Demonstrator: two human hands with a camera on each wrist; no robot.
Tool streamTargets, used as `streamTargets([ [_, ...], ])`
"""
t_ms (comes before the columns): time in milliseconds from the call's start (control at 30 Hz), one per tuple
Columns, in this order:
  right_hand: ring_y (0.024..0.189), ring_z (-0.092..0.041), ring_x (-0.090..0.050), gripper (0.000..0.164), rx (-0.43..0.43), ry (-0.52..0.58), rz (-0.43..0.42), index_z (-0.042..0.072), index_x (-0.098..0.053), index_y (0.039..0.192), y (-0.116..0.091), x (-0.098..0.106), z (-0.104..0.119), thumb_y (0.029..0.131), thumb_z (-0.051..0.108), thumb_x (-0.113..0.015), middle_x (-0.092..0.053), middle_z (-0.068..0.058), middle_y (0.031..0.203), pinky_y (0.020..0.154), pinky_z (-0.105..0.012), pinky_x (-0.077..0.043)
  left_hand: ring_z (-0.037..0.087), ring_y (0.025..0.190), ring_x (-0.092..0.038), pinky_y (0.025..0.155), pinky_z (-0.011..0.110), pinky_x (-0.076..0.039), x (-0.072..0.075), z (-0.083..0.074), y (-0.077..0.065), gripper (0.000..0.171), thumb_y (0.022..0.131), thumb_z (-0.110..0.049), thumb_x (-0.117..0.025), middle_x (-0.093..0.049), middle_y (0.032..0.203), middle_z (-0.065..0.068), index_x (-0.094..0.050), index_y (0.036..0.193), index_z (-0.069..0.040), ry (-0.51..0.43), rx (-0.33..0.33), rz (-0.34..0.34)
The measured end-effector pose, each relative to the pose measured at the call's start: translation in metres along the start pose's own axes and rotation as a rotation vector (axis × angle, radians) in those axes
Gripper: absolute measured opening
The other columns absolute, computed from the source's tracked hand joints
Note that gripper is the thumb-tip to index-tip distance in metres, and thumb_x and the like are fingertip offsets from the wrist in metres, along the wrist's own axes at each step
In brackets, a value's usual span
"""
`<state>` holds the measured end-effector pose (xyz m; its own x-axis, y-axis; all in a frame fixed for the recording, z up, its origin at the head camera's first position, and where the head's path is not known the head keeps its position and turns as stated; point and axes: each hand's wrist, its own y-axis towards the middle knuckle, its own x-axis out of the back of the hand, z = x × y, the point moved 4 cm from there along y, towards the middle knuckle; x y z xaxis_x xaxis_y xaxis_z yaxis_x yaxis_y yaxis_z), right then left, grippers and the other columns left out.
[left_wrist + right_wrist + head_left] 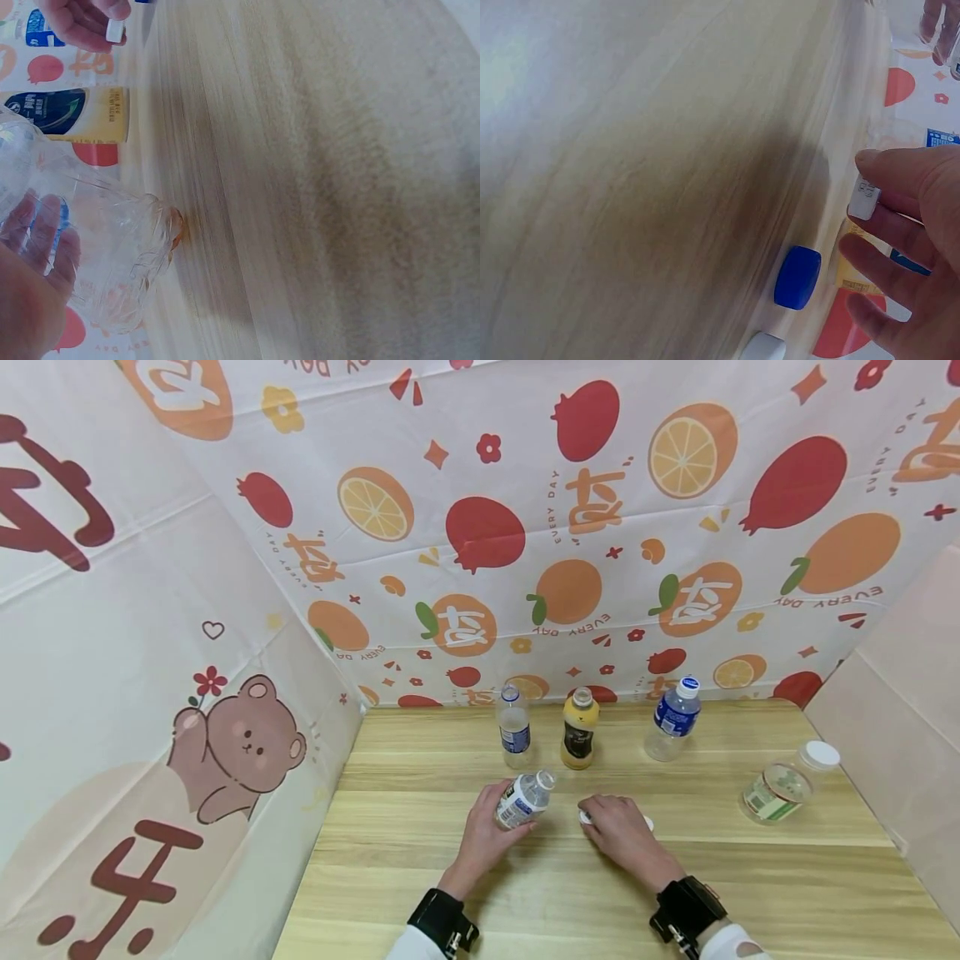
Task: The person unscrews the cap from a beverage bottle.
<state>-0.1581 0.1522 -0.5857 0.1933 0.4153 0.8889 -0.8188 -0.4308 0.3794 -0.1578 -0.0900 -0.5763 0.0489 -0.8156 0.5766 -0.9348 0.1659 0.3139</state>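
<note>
My left hand [483, 835] grips a clear plastic bottle [521, 802] with a white-and-blue label, tilted to the right, its mouth uncapped. In the left wrist view its clear base [161, 240] hangs close over the table. To the right, my right hand [626, 835] pinches a small white cap [864, 199] between thumb and fingers. Under that hand, a blue cap [798, 277] lies on the tabletop, and a second white cap [763, 349] lies beside it, partly cut off by the frame edge.
Behind the hands stand a clear bottle [515, 731] with a blue label, a yellow bottle [580, 731] with a black label, and a blue-labelled bottle [672, 722]. A white-lidded clear jar [780, 789] leans at the right. Printed cloth [420, 568] walls the wooden table [750, 885].
</note>
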Motion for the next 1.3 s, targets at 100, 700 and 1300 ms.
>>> streamTargets([
  [100, 0.088, -0.028, -0.070, 0.025, 0.002, 0.000, 0.014, 0.007, -0.072, 0.100, 0.000, -0.002, 0.001, 0.080, 0.009, -0.086, -0.074, -0.007, 0.097, 0.079, -0.053, -0.056, 0.022, 0.110, -0.063, 0.093, 0.045, -0.054, 0.001, 0.000, 0.000, 0.075, 0.077, -0.035, -0.092, -0.063, 0.126, 0.003, -0.059, 0.140, -0.014, -0.002, 0.001, -0.004],
  [700, 0.094, -0.032, -0.070, 0.024, -0.039, -0.056, 0.066, 0.009, -0.071, 0.100, -0.003, -0.009, 0.003, 0.081, 0.010, -0.086, -0.074, -0.009, 0.101, 0.082, -0.055, -0.054, 0.022, 0.108, -0.062, 0.092, 0.044, -0.054, 0.004, 0.001, 0.001, 0.077, 0.075, -0.024, -0.093, -0.064, 0.124, 0.003, -0.057, 0.142, -0.014, -0.038, 0.010, -0.043],
  [1300, 0.101, -0.032, -0.071, 0.032, -0.125, 0.041, 0.021, 0.004, -0.073, 0.111, 0.005, 0.021, -0.011, 0.088, 0.025, -0.080, -0.074, -0.012, 0.111, 0.087, -0.054, -0.057, 0.040, 0.121, -0.062, 0.104, 0.061, -0.046, 0.035, 0.009, 0.018, 0.075, 0.079, -0.026, -0.089, -0.065, 0.132, 0.017, -0.052, 0.140, -0.005, -0.142, 0.104, -0.142],
])
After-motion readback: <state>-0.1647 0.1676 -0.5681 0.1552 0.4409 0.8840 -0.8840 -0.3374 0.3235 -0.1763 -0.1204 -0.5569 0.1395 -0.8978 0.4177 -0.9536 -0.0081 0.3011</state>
